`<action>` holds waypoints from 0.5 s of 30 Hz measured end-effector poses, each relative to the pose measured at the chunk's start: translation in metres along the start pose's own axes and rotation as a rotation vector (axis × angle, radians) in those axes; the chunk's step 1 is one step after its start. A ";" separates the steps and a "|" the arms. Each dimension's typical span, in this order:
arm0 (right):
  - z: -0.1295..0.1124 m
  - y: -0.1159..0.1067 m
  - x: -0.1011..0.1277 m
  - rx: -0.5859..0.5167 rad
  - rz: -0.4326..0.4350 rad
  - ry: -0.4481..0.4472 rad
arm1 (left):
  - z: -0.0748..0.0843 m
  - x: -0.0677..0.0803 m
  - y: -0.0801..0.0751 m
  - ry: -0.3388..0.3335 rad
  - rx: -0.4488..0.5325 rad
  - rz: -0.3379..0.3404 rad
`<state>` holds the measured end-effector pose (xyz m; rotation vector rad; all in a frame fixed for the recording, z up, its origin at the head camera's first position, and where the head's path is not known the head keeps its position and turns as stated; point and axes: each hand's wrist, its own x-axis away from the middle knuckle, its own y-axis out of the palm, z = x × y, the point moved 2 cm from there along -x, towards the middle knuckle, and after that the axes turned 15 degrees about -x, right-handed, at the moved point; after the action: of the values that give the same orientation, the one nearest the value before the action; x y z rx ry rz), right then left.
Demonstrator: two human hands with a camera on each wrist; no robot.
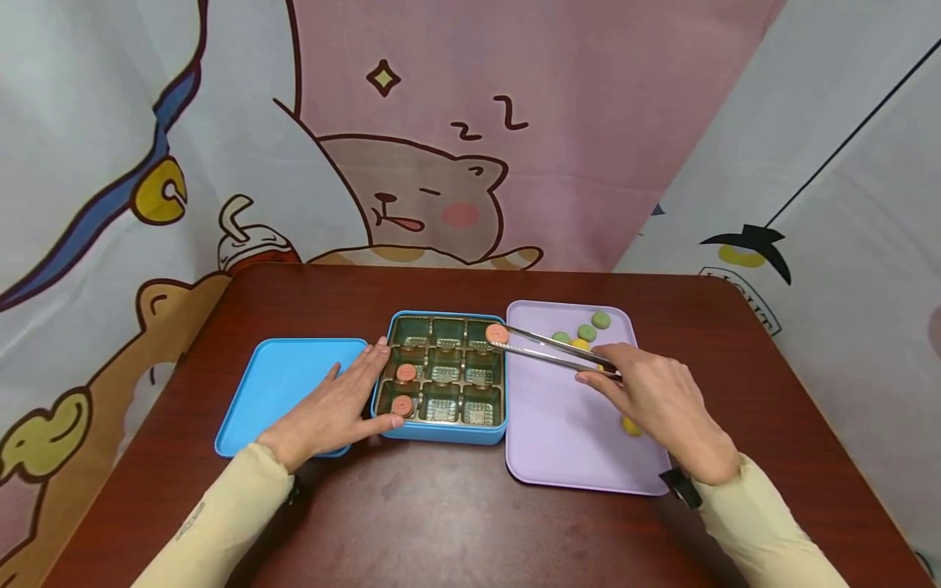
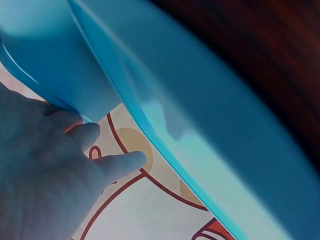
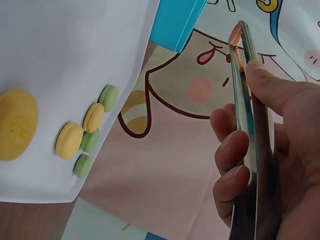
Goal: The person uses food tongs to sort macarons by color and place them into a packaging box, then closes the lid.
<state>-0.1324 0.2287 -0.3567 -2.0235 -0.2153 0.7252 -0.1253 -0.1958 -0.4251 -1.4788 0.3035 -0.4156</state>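
- Nearest, with twelve o'clock pointing away from the person, the bench (image 1: 456, 523) carries everything; pale sleeves (image 1: 220, 514) come in from about seven and five o'clock.
- The left hand (image 1: 334, 412) reaches over the blue lid (image 1: 279, 392), which lies at the nine o'clock side of the box (image 1: 441, 434). Its fingers are released and extended along the box's rim, thumb by the eight o'clock corner, grasping nothing; presumably this steadies the box.
- The right hand (image 1: 662, 396) comes over the lilac tray (image 1: 573, 441), at the box's three o'clock, its fingers clenched round the metal tongs (image 3: 262, 150), thumb on one arm and fingers curled at the other. The wrist is set so the tips point toward ten o'clock, likely keeping the hand out of the compartments.
- Two pink macarons (image 1: 402, 406) sit in separate compartments, at eight and nine o'clock in the box, probably apart to keep each in its own cell.
- A held pink macaron (image 1: 497, 334) is pinched at the tongs' tips, overlapping the box's two o'clock compartment and rim; its height there I cannot tell.
- Farther off, yellow macarons (image 1: 631, 426) and green macarons (image 1: 600, 320) lie on the tray, the green ones toward its twelve o'clock edge.
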 end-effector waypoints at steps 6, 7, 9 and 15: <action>-0.004 0.003 -0.005 -0.014 0.002 -0.007 | -0.001 0.000 0.000 0.003 -0.004 0.000; -0.005 0.004 -0.006 -0.018 0.001 -0.007 | -0.001 0.000 0.000 0.003 -0.005 0.001; -0.006 0.005 -0.008 -0.030 -0.005 -0.006 | -0.001 0.000 0.000 0.003 -0.009 0.001; -0.012 0.013 -0.018 -0.058 -0.027 -0.009 | 0.000 0.000 -0.001 0.000 -0.011 0.009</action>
<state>-0.1423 0.2056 -0.3555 -2.0689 -0.2718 0.7186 -0.1259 -0.1958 -0.4243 -1.4879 0.3122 -0.4073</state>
